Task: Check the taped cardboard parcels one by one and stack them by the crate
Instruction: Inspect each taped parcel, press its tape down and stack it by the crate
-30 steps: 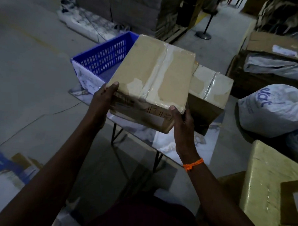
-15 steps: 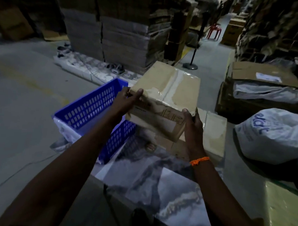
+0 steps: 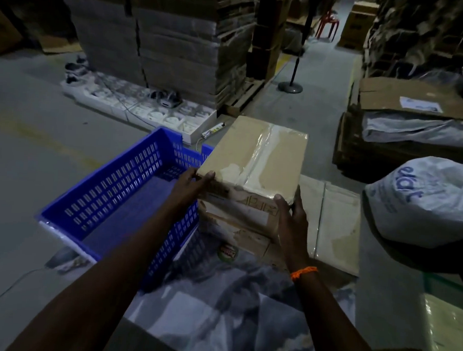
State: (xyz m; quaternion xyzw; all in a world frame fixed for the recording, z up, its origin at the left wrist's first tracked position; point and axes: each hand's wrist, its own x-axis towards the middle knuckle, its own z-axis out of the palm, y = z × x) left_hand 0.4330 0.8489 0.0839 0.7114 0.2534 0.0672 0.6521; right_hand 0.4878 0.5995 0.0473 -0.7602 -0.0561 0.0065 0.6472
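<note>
Head view: left hand (image 3: 190, 185) and right hand (image 3: 293, 218) grip a taped parcel (image 3: 255, 160) at its near corners, atop another parcel (image 3: 238, 235) beside the crate (image 3: 112, 196). Stacking step; next, squaring edges, then release.

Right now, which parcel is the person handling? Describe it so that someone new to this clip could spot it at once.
Find the blue crate on the table; just to its right stands a small pile of cardboard parcels. The one meant is the top parcel, held at its near corners by the left hand and the right hand. Unlike the flat parcel beside it, it sits highest, with shiny tape down its middle.
</note>
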